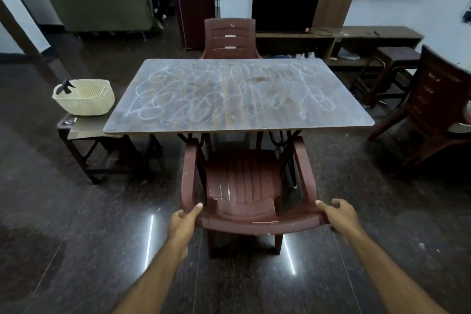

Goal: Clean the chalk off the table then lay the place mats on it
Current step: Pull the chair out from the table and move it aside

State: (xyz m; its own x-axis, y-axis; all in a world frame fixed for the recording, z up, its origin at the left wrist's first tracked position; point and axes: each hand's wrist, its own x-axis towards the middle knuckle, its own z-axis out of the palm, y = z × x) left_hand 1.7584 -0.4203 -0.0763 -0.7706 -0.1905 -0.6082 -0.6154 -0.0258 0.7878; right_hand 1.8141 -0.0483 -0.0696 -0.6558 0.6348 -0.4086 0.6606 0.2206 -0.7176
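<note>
A rectangular table [237, 120] stands ahead of me, its grey-brown top covered in looping white chalk scribbles [178, 99]. A maroon plastic armchair [244, 181] is tucked at the near side, its back toward me. My left hand [184, 219] grips the left end of the chair's backrest. My right hand [336, 214] grips the right end. No place mats are in sight.
A cream plastic basket [85, 97] with a dark-headed spray bottle [66, 86] sits on a low stool [84, 132] left of the table. A second maroon chair [230, 38] stands at the far side, another [430, 109] at right. People sit on a green sofa [102, 7].
</note>
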